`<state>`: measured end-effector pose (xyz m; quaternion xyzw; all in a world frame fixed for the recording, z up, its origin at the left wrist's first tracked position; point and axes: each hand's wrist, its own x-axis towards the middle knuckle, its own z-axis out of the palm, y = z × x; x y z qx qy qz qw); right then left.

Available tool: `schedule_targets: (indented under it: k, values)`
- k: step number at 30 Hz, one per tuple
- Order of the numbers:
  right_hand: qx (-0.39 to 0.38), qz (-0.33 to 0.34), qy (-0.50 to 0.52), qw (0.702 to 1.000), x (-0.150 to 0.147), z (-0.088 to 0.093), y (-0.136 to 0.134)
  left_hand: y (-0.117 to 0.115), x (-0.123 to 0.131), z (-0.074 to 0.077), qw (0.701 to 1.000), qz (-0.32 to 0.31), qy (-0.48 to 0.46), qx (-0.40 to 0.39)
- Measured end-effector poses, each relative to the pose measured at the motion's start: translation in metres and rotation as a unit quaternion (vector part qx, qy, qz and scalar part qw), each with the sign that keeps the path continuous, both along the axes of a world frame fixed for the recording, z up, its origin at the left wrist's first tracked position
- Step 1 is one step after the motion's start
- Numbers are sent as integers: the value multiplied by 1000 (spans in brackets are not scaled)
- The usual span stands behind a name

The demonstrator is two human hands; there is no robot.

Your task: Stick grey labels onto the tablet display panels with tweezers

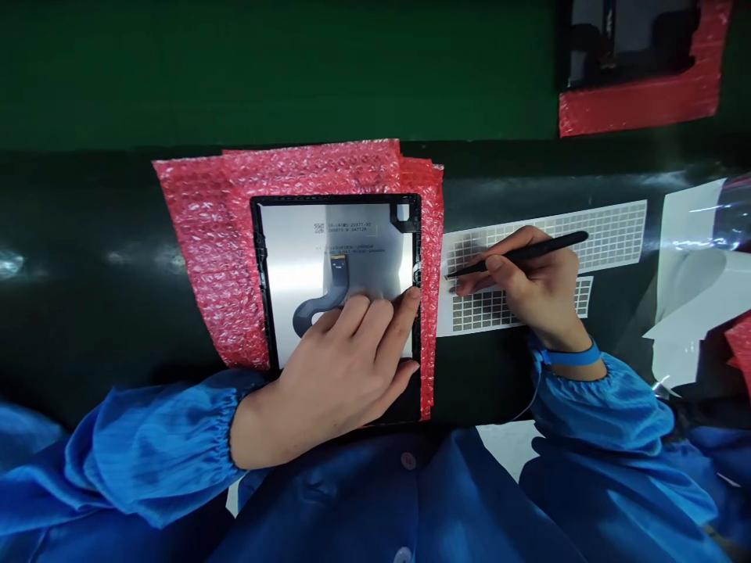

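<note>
A tablet-sized panel with a silvery back, a black frame and a dark flex cable lies on red bubble wrap. My left hand rests flat on the panel, fingers stretched toward its right edge, holding nothing. My right hand is closed in a pen grip on black tweezers. Their tip touches a white sheet of small grid stickers just right of the bubble wrap.
A dark glossy work surface runs across the view, with a green band behind it. Another panel on red bubble wrap sits at the far right. White and clear film sheets lie at the right. I wear blue sleeves and a blue wrist strap.
</note>
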<state>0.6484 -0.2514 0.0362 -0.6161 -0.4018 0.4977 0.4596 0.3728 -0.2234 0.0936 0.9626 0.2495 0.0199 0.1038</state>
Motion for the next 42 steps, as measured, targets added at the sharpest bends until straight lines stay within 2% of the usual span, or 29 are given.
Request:
schedule_targets:
  k: [4, 7, 11, 14, 18, 21, 26, 37, 42]
  values:
    - [-5, -12, 22, 1000, 7, 2, 3, -1, 3, 2, 1000, 3, 13, -17]
    - [7, -14, 18, 1000, 1, 21, 7, -4, -1, 9, 1000, 1, 6, -22]
    - [41, -11, 1, 999, -37, 61, 16, -9, -22, 23, 999, -36, -15, -16]
    - [66, 29, 8, 997, -83, 76, 29, -10, -40, 25, 999, -22, 30, -16]
    - [50, 76, 39, 995, -134, 67, 49, -4, -49, 15, 998, 10, 55, 13]
    - [25, 79, 61, 995, -153, 56, 59, 1, -49, 8, 999, 16, 30, 35]
    - [12, 83, 28, 996, -155, 48, 62, 7, -46, 9, 1000, 20, 5, 7]
    - [4, 50, -27, 998, -160, 50, 59, 11, -47, 18, 999, 13, 13, -46]
    - [14, 61, -44, 997, -159, 49, 59, 11, -47, 13, 987, 68, -61, -131]
